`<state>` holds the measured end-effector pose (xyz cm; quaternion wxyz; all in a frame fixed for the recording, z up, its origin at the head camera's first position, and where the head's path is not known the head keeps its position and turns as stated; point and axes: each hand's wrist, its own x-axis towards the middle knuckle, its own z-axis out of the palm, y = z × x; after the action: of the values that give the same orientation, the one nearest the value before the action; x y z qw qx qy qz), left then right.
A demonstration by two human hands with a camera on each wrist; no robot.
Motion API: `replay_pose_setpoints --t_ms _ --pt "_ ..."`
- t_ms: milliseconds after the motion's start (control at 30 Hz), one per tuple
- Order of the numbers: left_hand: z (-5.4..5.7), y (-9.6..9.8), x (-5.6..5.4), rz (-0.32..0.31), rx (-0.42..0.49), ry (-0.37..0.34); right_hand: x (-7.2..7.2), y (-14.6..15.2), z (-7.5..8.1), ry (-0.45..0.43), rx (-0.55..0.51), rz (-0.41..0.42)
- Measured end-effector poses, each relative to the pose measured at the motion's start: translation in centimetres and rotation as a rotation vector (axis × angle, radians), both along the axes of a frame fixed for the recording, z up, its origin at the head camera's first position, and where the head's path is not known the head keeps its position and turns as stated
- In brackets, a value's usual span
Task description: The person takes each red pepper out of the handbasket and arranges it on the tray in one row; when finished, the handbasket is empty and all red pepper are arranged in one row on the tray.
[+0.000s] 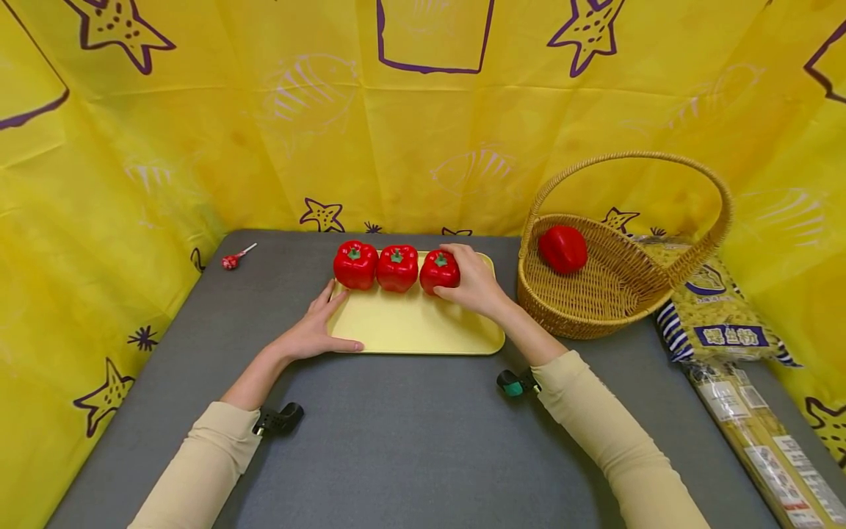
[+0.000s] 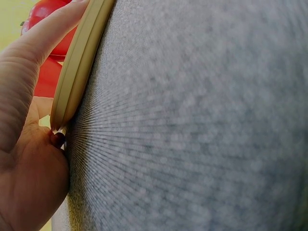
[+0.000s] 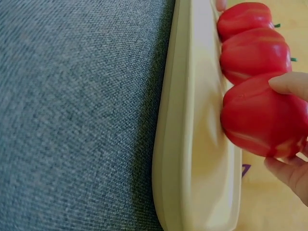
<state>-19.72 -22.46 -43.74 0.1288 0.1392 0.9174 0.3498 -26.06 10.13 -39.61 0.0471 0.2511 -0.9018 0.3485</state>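
Three red bell peppers with green stems stand in a row along the far side of a pale yellow tray (image 1: 413,327). My right hand (image 1: 474,283) holds the rightmost bell pepper (image 1: 438,270), thumb on its near side and fingers round its right; in the right wrist view this bell pepper (image 3: 260,115) is close to the middle one (image 3: 255,55). At the tray's left end, my left hand (image 1: 311,332) touches the rim with fingers spread, its thumb along the front edge. The left bell pepper (image 1: 355,266) sits just beyond those fingertips.
A wicker basket (image 1: 548,305) with a tall handle stands right of the tray, one red bell pepper (image 1: 563,249) inside. Beside it lie a bag of noodles (image 1: 717,305) and a long clear-wrapped pack (image 1: 760,441). A red lollipop (image 1: 231,261) lies at the far left.
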Motion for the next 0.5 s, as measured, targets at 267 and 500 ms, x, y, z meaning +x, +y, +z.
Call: replay_pose_setpoints --t_ms 267,500 --pt "-0.11 -0.04 -0.05 -0.006 0.002 0.010 -0.05 -0.15 0.05 -0.003 0.006 0.012" --pt "-0.13 -0.14 -0.01 -0.004 0.003 0.017 -0.04 -0.19 0.01 -0.004 0.007 0.020"
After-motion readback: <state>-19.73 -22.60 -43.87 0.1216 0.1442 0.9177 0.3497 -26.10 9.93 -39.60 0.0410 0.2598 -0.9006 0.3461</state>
